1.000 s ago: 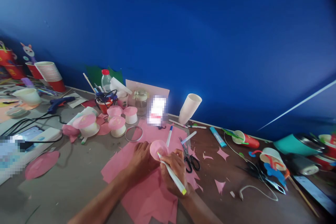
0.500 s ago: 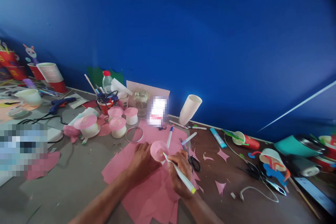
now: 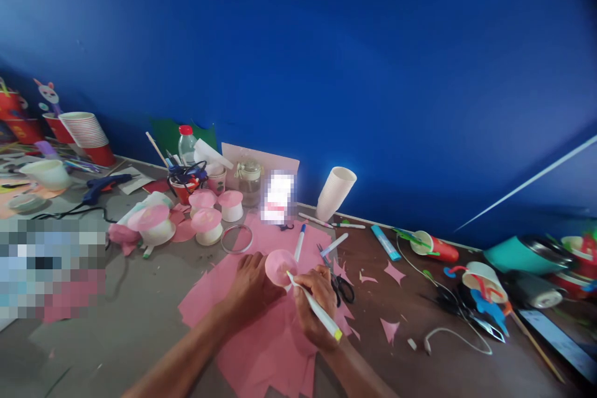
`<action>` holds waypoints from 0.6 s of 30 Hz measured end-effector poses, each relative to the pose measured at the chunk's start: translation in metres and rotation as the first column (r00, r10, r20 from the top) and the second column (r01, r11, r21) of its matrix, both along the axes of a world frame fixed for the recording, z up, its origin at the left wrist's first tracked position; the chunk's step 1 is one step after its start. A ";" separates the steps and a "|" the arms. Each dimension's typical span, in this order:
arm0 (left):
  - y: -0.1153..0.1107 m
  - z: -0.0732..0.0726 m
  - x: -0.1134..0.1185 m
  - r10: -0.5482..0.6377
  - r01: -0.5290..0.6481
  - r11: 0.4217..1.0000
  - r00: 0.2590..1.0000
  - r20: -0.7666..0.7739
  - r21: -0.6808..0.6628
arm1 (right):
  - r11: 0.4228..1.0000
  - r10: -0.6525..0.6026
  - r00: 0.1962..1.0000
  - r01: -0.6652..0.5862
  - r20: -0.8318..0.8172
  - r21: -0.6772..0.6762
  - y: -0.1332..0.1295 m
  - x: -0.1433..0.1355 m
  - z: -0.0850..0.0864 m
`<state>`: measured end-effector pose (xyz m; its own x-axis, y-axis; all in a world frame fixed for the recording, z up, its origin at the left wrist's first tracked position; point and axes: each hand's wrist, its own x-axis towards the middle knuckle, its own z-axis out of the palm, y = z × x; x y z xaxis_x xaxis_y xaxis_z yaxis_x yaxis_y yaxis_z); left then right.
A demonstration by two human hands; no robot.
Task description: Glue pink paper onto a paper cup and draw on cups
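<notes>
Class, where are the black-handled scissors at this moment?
In the head view, right of centre, the scissors lie just beside the person's right hand, with pink paper scraps close by.

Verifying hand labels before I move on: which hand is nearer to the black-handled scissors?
Right. The right hand, gripping a white marker, is just left of the scissors; the left hand is farther left, at the pink disc.

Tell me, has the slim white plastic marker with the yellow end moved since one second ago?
Yes, the marker has shifted right, toward the unmoved black-handled metal scissors.
</notes>
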<state>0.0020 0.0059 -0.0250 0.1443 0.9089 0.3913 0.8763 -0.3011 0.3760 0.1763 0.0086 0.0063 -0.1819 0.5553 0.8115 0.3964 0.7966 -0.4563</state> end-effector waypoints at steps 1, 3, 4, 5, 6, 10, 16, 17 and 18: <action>0.000 0.000 0.000 -0.002 0.003 1.000 1.000 -0.008 0.006 | 1.000 0.008 1.000 -0.008 0.002 0.007 -0.001 -0.001 0.000; 0.001 -0.001 -0.001 -0.015 0.016 1.000 1.000 -0.027 0.012 | 0.999 0.034 0.999 -0.035 0.016 0.018 -0.002 -0.003 0.001; 0.000 0.000 -0.001 -0.022 0.023 1.000 0.999 -0.036 0.011 | 0.999 0.047 0.999 -0.048 0.025 0.024 -0.003 -0.004 0.000; 0.000 0.000 -0.001 -0.026 0.027 1.000 0.999 -0.042 0.008 | 0.998 0.052 0.998 -0.053 0.026 0.030 -0.003 -0.004 0.000; 0.000 0.000 -0.001 -0.026 0.026 1.000 0.999 -0.044 0.004 | 0.998 0.052 0.998 -0.053 0.025 0.032 -0.003 -0.004 0.000; 0.000 0.002 0.000 -0.002 0.002 1.000 1.000 -0.030 -0.027 | 1.000 -0.004 1.000 0.004 0.001 0.014 0.000 0.000 0.000; 0.000 0.005 0.002 0.018 -0.018 0.998 1.000 -0.001 -0.057 | 0.999 -0.032 0.999 0.033 -0.011 0.011 0.003 0.004 0.002; -0.001 0.006 0.002 0.015 -0.015 0.998 1.000 0.000 -0.063 | 1.000 -0.028 1.000 0.028 -0.007 0.013 0.003 0.004 0.002; -0.001 0.008 0.002 0.015 -0.015 0.997 1.000 0.001 -0.070 | 1.000 -0.024 1.000 0.024 -0.004 0.014 0.003 0.003 0.002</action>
